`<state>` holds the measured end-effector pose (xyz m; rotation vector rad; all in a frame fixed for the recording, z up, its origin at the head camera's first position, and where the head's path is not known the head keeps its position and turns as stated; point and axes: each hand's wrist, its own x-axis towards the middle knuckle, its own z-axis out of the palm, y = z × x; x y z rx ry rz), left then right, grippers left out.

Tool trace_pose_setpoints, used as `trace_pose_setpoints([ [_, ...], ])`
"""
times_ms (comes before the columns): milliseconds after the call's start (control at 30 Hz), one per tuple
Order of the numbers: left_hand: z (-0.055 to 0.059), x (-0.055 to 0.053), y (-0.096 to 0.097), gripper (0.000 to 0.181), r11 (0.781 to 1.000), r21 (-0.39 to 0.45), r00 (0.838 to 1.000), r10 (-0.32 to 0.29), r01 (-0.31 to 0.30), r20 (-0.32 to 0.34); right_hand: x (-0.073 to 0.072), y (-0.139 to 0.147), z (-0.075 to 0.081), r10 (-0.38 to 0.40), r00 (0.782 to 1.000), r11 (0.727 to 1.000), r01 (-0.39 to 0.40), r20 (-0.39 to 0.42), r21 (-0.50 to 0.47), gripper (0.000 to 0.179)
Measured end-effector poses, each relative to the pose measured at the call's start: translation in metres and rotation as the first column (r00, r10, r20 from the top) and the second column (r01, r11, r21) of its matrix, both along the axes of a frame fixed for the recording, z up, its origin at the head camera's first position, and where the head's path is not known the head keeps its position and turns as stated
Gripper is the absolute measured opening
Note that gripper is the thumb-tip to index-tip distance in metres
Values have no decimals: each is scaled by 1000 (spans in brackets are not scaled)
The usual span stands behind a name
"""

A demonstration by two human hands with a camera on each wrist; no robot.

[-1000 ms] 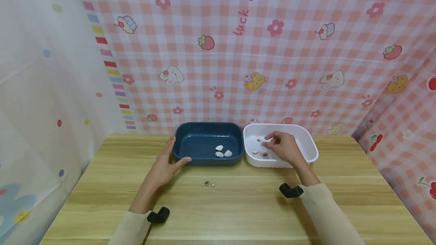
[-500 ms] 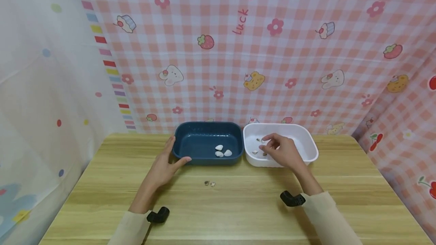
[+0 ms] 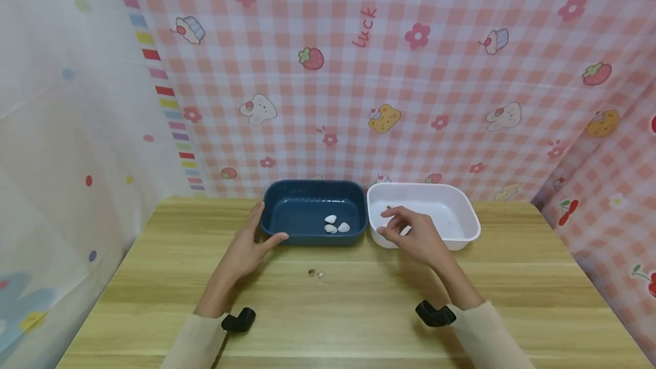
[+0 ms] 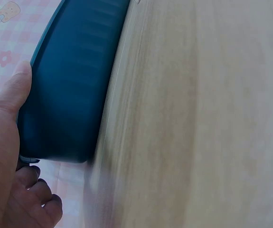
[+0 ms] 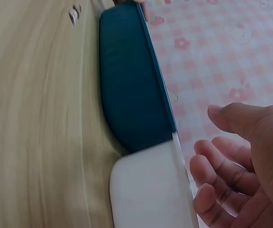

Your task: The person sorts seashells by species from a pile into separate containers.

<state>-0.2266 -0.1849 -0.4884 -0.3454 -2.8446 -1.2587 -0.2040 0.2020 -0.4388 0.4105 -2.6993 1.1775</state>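
My left hand (image 3: 246, 249) holds the left end of a dark blue tray (image 3: 307, 240), thumb at the front rim and fingers along the side. In the left wrist view, the thumb presses against the blue tray (image 4: 72, 80) while the other fingers curl by its end. Above the front left part of a white tray (image 3: 456, 201) is my right hand (image 3: 417, 238), fingers loosely bent and thumb apart from them. Nothing shows between those fingers in the right wrist view. Several white shells (image 3: 344, 227) lie in the blue tray. A tiny dark piece (image 3: 388, 207) shows in the white tray.
Two small shell-like pieces, one brownish (image 3: 311, 273) and one pale (image 3: 320, 274), lie on the wooden table (image 3: 333, 323) in front of the blue tray. The trays stand side by side near the back edge, before a pink checked cloth (image 3: 328, 95).
My right hand has moved left and nearer to me over the white tray, its thumb and fingers spreading apart. My left hand stays on the blue tray.
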Motion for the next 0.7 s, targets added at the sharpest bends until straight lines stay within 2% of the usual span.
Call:
trace_pose_setpoints([
  [233, 1, -1, 2, 103, 1000, -1, 1000, 4, -4, 4, 9, -12, -1, 67, 998, 998, -67, 16, -9, 30],
  [367, 0, -2, 2, 103, 1000, -5, 1000, 6, -6, 2, 13, -18, -2, 88, 995, 996, -88, 51, -3, 32],
  [700, -1, -1, 0, 103, 1000, -5, 1000, 9, -9, 16, 23, -39, -10, 164, 981, 986, -166, 99, 11, 31],
])
